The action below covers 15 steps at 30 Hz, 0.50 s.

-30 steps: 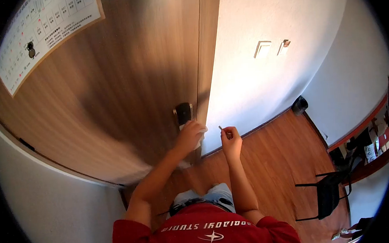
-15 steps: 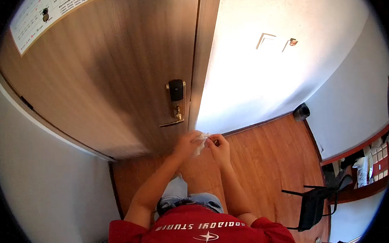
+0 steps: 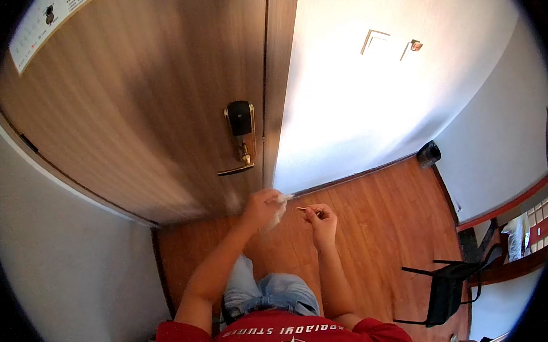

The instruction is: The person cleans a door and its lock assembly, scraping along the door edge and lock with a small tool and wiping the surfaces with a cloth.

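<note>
My left hand (image 3: 262,207) is closed on a crumpled white tissue (image 3: 280,209), which hangs below the fingers in front of the wooden door (image 3: 177,102). A little to the right, my right hand (image 3: 323,221) pinches a small thin thing (image 3: 301,208) that points towards the tissue; it is too small to name. A gap separates the two hands. Above my left hand is the door's gold lever handle (image 3: 237,170), under a black lock cover (image 3: 240,117). Neither hand touches the handle.
A black bin (image 3: 429,155) stands in the far floor corner. To the right is a black chair (image 3: 444,292), beside a mirror-like red-framed opening (image 3: 525,232). A white wall (image 3: 369,104) with a switch plate (image 3: 375,40) adjoins the door. Wooden floor (image 3: 376,227) lies below my hands.
My hands have moved apart, the right one going right and slightly down with the small thin thing. The tissue stays in my left hand. The view has shifted a little.
</note>
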Each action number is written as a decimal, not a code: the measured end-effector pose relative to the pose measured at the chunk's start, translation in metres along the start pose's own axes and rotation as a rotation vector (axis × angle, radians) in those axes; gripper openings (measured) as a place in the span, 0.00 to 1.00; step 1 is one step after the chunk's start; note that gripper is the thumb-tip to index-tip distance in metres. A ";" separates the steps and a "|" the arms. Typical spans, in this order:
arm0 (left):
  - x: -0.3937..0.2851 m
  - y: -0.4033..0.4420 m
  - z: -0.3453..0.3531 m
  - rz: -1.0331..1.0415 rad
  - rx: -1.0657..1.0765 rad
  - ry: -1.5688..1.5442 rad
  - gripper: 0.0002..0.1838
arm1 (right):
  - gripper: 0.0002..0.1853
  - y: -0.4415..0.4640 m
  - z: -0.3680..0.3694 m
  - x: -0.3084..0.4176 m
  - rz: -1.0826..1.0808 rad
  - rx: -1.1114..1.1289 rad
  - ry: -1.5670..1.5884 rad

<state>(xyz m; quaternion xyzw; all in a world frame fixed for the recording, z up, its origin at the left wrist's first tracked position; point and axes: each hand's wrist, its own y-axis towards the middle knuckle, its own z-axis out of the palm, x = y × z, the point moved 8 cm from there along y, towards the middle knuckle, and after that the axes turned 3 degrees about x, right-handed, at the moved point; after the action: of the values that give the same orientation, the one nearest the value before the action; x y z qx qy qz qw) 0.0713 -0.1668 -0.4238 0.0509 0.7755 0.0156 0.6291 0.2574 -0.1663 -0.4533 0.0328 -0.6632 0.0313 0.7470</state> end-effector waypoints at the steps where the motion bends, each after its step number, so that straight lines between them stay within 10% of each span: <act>1: -0.010 0.005 -0.009 0.271 -0.078 0.140 0.06 | 0.06 0.006 -0.008 -0.009 -0.001 -0.061 -0.001; 3: 0.011 0.018 -0.019 0.307 -0.149 0.277 0.08 | 0.07 0.015 -0.017 -0.030 -0.011 -0.125 0.004; 5: -0.018 0.020 -0.021 0.848 -0.326 0.869 0.11 | 0.07 0.020 -0.022 -0.054 0.004 -0.143 -0.050; 15: -0.083 0.134 -0.061 1.163 -0.774 1.463 0.08 | 0.05 0.071 0.018 -0.161 -0.266 -0.130 -0.075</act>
<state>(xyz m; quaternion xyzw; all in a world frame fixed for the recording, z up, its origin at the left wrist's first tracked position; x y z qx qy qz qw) 0.0362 -0.0392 -0.3185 0.1912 0.7672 0.5977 -0.1326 0.2138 -0.0977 -0.6108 0.0728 -0.6810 -0.1121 0.7200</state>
